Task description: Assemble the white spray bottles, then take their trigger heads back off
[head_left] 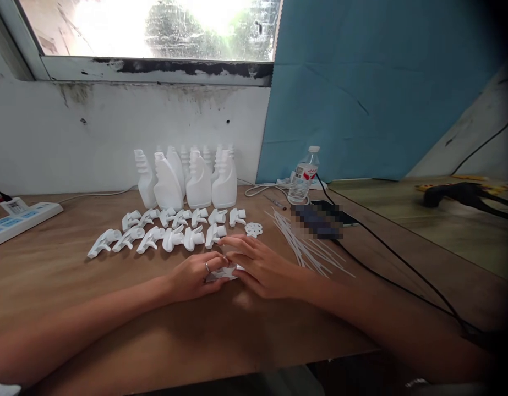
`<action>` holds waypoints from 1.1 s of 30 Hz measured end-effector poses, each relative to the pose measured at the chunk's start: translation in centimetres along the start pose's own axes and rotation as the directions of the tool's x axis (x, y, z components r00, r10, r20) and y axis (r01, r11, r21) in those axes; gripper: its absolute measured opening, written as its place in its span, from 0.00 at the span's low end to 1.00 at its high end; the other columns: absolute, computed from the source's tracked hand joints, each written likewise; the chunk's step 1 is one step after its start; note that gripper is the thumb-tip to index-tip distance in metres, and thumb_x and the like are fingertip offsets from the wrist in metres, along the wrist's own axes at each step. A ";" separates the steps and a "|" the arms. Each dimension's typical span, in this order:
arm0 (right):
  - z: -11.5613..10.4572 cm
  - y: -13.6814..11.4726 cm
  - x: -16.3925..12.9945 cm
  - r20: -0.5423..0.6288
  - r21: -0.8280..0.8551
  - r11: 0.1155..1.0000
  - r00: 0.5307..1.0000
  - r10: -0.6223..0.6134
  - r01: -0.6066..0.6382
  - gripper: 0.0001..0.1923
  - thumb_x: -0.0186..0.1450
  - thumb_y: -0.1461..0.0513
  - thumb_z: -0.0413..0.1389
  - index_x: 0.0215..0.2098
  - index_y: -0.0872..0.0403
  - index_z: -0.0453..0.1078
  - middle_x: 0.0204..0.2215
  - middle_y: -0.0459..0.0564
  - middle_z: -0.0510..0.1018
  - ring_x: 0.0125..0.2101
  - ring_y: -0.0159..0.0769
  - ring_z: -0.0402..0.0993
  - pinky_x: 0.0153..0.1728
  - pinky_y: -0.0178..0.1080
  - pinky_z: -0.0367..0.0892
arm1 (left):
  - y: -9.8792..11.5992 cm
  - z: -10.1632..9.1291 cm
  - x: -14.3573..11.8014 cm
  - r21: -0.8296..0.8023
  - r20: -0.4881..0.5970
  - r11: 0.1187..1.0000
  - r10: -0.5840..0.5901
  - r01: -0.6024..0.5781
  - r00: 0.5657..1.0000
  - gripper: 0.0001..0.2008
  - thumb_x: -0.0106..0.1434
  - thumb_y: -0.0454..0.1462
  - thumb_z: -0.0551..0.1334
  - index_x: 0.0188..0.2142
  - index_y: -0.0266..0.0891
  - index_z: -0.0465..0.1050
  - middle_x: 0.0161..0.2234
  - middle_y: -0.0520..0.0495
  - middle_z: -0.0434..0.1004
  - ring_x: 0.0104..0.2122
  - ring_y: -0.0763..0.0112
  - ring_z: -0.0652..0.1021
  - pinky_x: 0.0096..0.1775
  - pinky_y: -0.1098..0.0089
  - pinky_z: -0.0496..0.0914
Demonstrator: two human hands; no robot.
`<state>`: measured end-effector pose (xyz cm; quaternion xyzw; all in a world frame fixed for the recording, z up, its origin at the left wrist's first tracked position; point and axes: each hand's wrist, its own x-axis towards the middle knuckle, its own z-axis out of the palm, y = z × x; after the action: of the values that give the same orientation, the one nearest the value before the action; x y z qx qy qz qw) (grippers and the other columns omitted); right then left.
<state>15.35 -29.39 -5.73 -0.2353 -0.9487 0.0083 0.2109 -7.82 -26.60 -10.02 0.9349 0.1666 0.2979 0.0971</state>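
Note:
Both of my hands meet at the middle of a wooden table (72, 275). My left hand (196, 275), with a ring on one finger, and my right hand (260, 267) close together around a small white plastic piece (225, 273), mostly hidden by the fingers. Just beyond lie two rows of white trigger sprayer heads (171, 228) and a small round white part (254, 228). Several white spray bottles (191, 179) stand behind them by the wall. A loose bundle of thin white dip tubes (303, 245) lies right of my right hand.
A clear water bottle (304, 176) stands at the back right beside a dark phone (326, 220). Black cables (402, 264) cross the table's right side. A white power strip (18, 217) sits at the far left. A black tool (464, 195) rests on the neighbouring surface.

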 end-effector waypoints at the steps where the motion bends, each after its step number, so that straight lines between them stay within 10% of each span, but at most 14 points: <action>1: 0.0 -0.1 0.1 0.023 0.081 0.997 1.000 0.010 -0.012 0.13 0.70 0.64 0.48 0.50 0.58 0.67 0.61 0.61 0.59 0.63 0.43 0.53 0.59 0.49 0.59 | 0.0 0.0 0.0 0.001 -0.006 1.000 0.006 -0.006 1.000 0.08 0.66 0.37 0.57 0.44 0.37 0.67 0.35 0.45 0.73 0.32 0.72 0.75 0.36 0.74 0.70; 4: -0.5 0.7 0.4 0.038 0.328 0.944 0.999 0.016 -0.027 0.13 0.70 0.61 0.49 0.49 0.56 0.70 0.61 0.58 0.60 0.64 0.39 0.51 0.60 0.43 0.59 | 0.1 0.0 0.0 0.010 0.005 1.000 0.005 -0.005 1.000 0.08 0.66 0.37 0.57 0.44 0.38 0.67 0.36 0.45 0.73 0.32 0.73 0.75 0.35 0.74 0.70; 8: -2.6 4.0 -0.1 -0.048 0.385 0.894 0.963 0.266 -0.228 0.14 0.70 0.56 0.50 0.44 0.54 0.72 0.45 0.53 0.75 0.45 0.35 0.72 0.46 0.38 0.68 | 0.2 0.1 0.0 0.021 0.002 1.000 -0.017 0.017 1.000 0.11 0.65 0.36 0.57 0.46 0.39 0.66 0.39 0.45 0.75 0.34 0.72 0.76 0.37 0.74 0.71; 10: -4.2 6.4 -1.1 -0.016 0.177 0.846 0.858 0.514 -0.503 0.14 0.68 0.54 0.51 0.35 0.55 0.73 0.31 0.49 0.77 0.31 0.33 0.72 0.34 0.35 0.66 | 0.1 0.1 -0.1 0.015 -0.006 1.000 -0.009 0.009 1.000 0.12 0.64 0.36 0.58 0.48 0.39 0.65 0.41 0.44 0.75 0.36 0.71 0.77 0.38 0.74 0.71; 13: -6.3 10.0 -3.2 0.128 -0.122 0.593 0.580 0.804 -0.796 0.15 0.63 0.55 0.56 0.24 0.57 0.69 0.25 0.51 0.75 0.27 0.34 0.70 0.27 0.34 0.60 | 0.0 0.2 -0.1 0.007 -0.006 1.000 -0.001 0.001 1.000 0.13 0.64 0.35 0.59 0.48 0.39 0.64 0.41 0.44 0.74 0.36 0.71 0.76 0.38 0.74 0.71; 20: -6.8 13.3 -5.7 0.479 -0.074 0.386 0.307 0.823 -0.920 0.21 0.57 0.50 0.60 0.18 0.57 0.65 0.17 0.51 0.73 0.16 0.29 0.67 0.16 0.31 0.56 | 0.0 0.2 -0.2 0.015 -0.002 1.000 -0.012 0.012 1.000 0.12 0.64 0.36 0.59 0.47 0.39 0.66 0.41 0.43 0.74 0.37 0.71 0.76 0.39 0.73 0.71; 28: -7.0 12.9 -5.2 0.384 0.091 0.324 0.333 0.861 -0.942 0.14 0.56 0.60 0.58 0.16 0.57 0.63 0.13 0.48 0.70 0.10 0.24 0.60 0.11 0.29 0.52 | -0.2 0.0 -0.2 -0.004 0.038 1.000 -0.009 0.009 0.999 0.13 0.66 0.37 0.57 0.49 0.38 0.65 0.43 0.41 0.75 0.38 0.71 0.77 0.40 0.73 0.71; 33: -7.7 10.6 -3.6 0.173 0.364 0.426 0.509 0.843 -0.828 0.13 0.66 0.56 0.48 0.26 0.54 0.59 0.22 0.52 0.77 0.11 0.26 0.64 0.12 0.31 0.58 | -0.2 0.0 -0.3 -0.008 0.072 0.999 -0.053 0.054 0.996 0.13 0.66 0.39 0.57 0.50 0.39 0.64 0.45 0.42 0.75 0.40 0.70 0.77 0.41 0.72 0.71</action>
<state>26.09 -22.22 -1.35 -0.6252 -0.6788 0.3018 0.2393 -8.09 -26.51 -10.19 0.9397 0.1866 0.2624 0.1153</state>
